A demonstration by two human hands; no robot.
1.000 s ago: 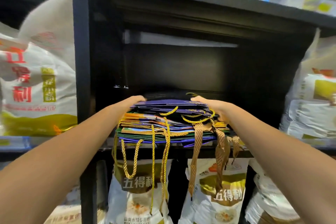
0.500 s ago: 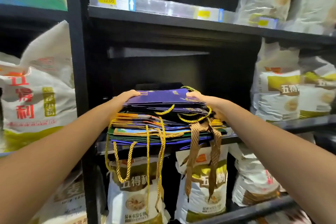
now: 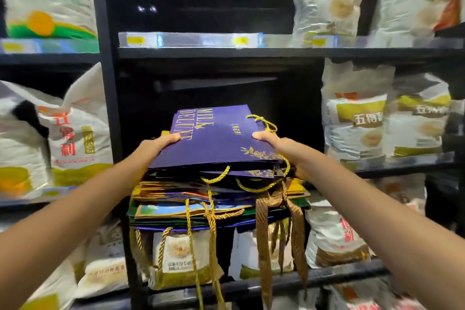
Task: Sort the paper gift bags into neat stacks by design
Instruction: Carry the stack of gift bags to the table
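The left hand (image 3: 161, 143) and right hand (image 3: 273, 142) pinch opposite side edges of the purple gift bags (image 3: 214, 138), thumbs on top, tilting them up, likely to separate that design. Beneath the grip, the mixed stack (image 3: 201, 206) lies on the dark shelf (image 3: 402, 165), cord handles (image 3: 212, 234) dangling.

A shop: price-tagged shelves (image 3: 226, 53) stacked with flour sacks (image 3: 352, 121).

Dark metal shelving (image 3: 226, 53) filled the view, its black upright post (image 3: 105, 83) standing to the left of the hands. Above the hands, a shelf edge carried a clear price strip with yellow labels (image 3: 136, 40). White flour sacks (image 3: 352, 123) with Chinese lettering sat on shelves to either side and below. The bay behind was unlit and nearly black.
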